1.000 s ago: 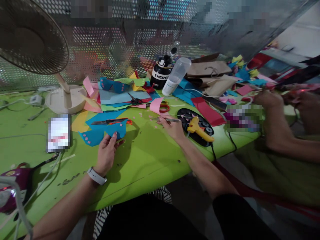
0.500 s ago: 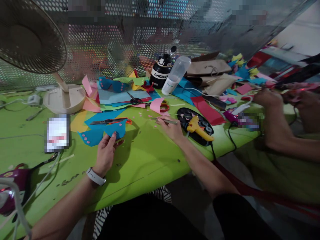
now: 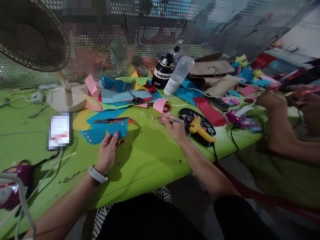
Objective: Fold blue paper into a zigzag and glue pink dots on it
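My left hand (image 3: 109, 149) pinches the lower edge of a blue paper cutout (image 3: 95, 134) that has small pink squares stuck near its two ends. Between the fingers of my right hand (image 3: 175, 126) are slim metal tweezers (image 3: 175, 120), their tips low over the green table among small pink paper bits (image 3: 157, 126). A utility knife (image 3: 110, 120) lies just behind the cutout. Right of my right hand, a yellow glue gun (image 3: 200, 129) rests on a black oval tray (image 3: 184, 114).
A fan (image 3: 67, 96) and a phone (image 3: 59, 130) stand and lie at the left. Behind are scissors (image 3: 136, 98), coloured paper, a black bottle (image 3: 162, 74) and a tilted clear bottle (image 3: 178, 75). Another person's hands (image 3: 270, 100) work at the right.
The whole view has shifted slightly, so things appear a little further right. Both hands keep their holds on the blue cutout and the tweezers.
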Motion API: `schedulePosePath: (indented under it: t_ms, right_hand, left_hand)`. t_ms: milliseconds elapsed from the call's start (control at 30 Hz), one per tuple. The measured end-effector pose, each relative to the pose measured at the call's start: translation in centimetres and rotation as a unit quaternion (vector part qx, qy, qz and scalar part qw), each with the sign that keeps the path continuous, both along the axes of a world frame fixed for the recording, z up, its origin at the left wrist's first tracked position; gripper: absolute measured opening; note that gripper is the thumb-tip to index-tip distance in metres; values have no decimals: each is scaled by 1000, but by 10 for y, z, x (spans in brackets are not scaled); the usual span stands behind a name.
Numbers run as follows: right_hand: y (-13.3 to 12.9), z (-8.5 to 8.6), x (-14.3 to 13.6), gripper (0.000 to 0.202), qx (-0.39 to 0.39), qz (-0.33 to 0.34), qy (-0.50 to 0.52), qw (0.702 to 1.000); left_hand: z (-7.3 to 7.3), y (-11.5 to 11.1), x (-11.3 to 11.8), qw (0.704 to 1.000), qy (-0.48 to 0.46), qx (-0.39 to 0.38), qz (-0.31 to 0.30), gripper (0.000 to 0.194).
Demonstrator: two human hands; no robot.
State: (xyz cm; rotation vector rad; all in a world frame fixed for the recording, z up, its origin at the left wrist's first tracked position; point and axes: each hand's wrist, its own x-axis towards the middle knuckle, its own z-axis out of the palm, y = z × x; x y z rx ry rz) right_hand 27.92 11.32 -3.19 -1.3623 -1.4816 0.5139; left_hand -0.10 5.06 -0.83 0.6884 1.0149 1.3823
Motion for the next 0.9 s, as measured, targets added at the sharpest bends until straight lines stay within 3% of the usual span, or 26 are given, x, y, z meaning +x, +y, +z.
schedulePosePath:
  t_ms: [133, 300, 400, 567, 900]
  right_hand:
    - [-19, 13, -17, 31, -10, 24, 29, 999]
    - [-55, 47, -62, 26, -12, 135, 72, 988]
    - [-66, 57, -87, 21, 15, 179, 62, 982]
    - [-67, 51, -108, 16, 40, 200, 44, 978]
    - [-68, 47, -104, 17, 63, 185, -2, 981]
  left_hand:
    - [-6, -1, -1, 1000, -9, 12, -11, 30]
    - [-7, -3, -1, 999, -15, 16, -24, 33]
    - [-5, -5, -1, 999, -16, 19, -28, 31]
    - [-2, -6, 0, 999, -24, 19, -26, 28]
    - [1, -8, 0, 999, -8, 16, -39, 30]
